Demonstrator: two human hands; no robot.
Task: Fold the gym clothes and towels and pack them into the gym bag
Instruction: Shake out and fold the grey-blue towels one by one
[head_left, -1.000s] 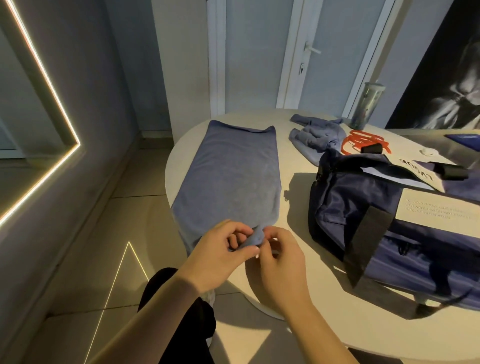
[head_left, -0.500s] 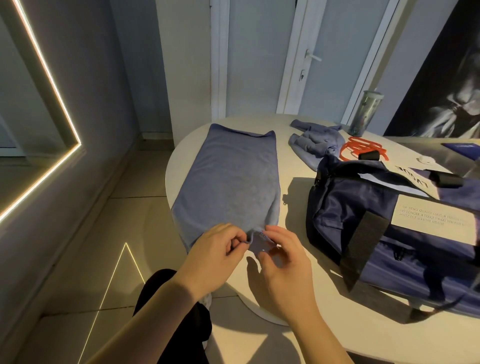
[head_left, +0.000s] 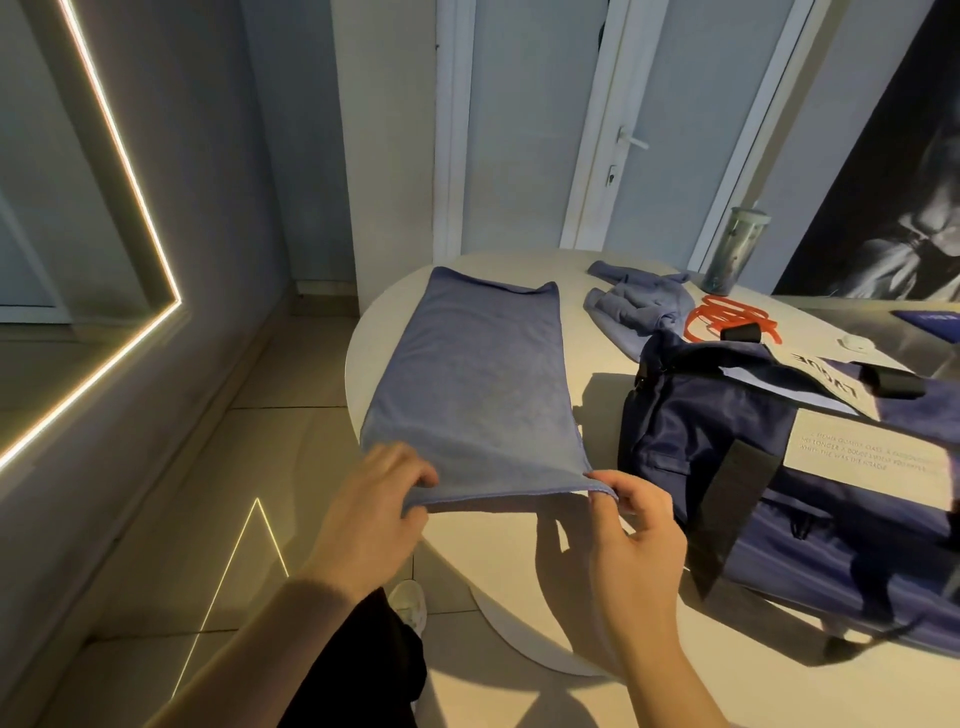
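Note:
A blue towel (head_left: 478, 379) lies lengthwise on the left part of the round white table (head_left: 592, 343), its near edge lifted off the table. My left hand (head_left: 379, 499) grips the near left corner. My right hand (head_left: 631, 525) pinches the near right corner between thumb and fingers. The near edge is stretched straight between both hands. A crumpled blue garment (head_left: 636, 306) lies at the back of the table. The navy gym bag (head_left: 779, 467) stands to the right of the towel, its black strap hanging down the front.
Orange resistance bands (head_left: 727, 319) lie behind the bag. A clear tumbler (head_left: 730, 249) stands at the table's back edge. A small white case (head_left: 854, 343) sits at the far right. The door and wall are behind the table; a lit mirror frame is on the left.
My hands were together at the middle of the towel's near end. They have moved apart to its two near corners and lifted the edge taut.

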